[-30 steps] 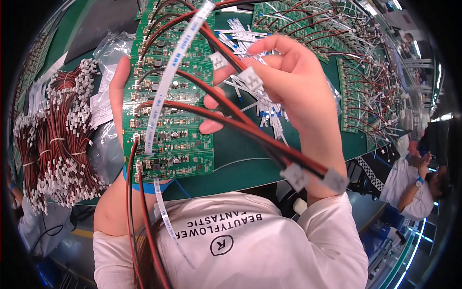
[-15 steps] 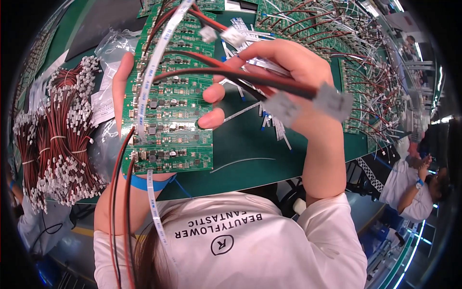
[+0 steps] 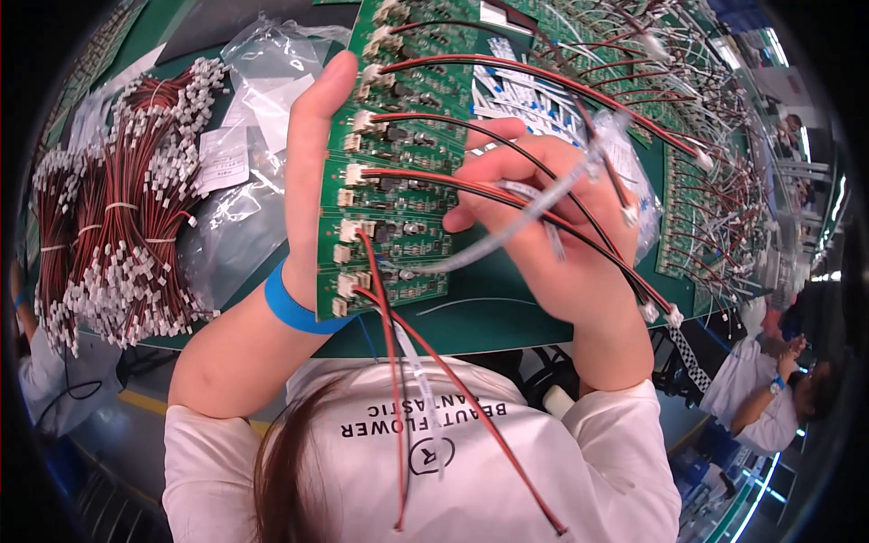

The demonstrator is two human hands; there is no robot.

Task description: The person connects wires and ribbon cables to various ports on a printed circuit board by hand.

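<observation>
My left hand [image 3: 317, 149] grips a green circuit board panel [image 3: 339, 213] by its left edge, thumb up along the side, other fingers hidden behind it. The panel is tilted and carries a column of white sockets. Red-and-black wire leads [image 3: 543, 72] with white plugs at their free ends fan out from these sockets. A curved white flat cable [image 3: 507, 237] rises from the panel's lower part. Beside the panel's right edge, my right hand [image 3: 566, 226] is closed with fingers pinched together. A short white ribbon cable [image 3: 520, 190] shows between those fingers, partly covered by wires.
Bundled red-and-black leads [image 3: 118, 217] lie left, next to a clear plastic bag [image 3: 262, 109]. Loose ribbon cables [image 3: 516, 90] lie behind my right hand. More wired boards [image 3: 679, 181] cover the right. A blue band [image 3: 290, 303] circles my left wrist. Another person [image 3: 760, 389] sits far right.
The panel and my left hand have shifted right, and the panel has tilted, showing its socket edge. The wire leads have swung right. My right hand has moved lower, its fingers now drawn together.
</observation>
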